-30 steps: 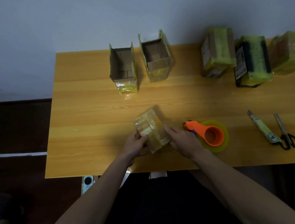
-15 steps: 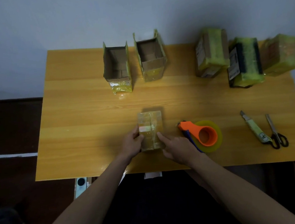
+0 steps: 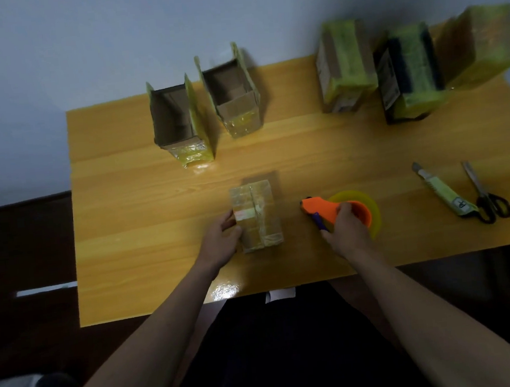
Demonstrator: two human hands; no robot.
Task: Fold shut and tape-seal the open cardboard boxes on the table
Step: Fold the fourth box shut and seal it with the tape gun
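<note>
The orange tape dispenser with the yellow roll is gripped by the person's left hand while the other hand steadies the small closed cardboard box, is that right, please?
Not quite: the head view shows the right hand gripping the orange tape dispenser with the yellow roll. The left hand steadies the small closed cardboard box.

Dim room, muted colours all round. A bright glare spot sits on the surface (image 3: 225, 290) near its front edge, a smaller sheen below the left open box (image 3: 179, 122). The folded box (image 3: 257, 214) throws a soft shadow away toward the wall. The taped boxes far right (image 3: 478, 47) are smeared with blur. Wide-angle bending tilts the surface's edges, and the floor goes almost black.
</note>
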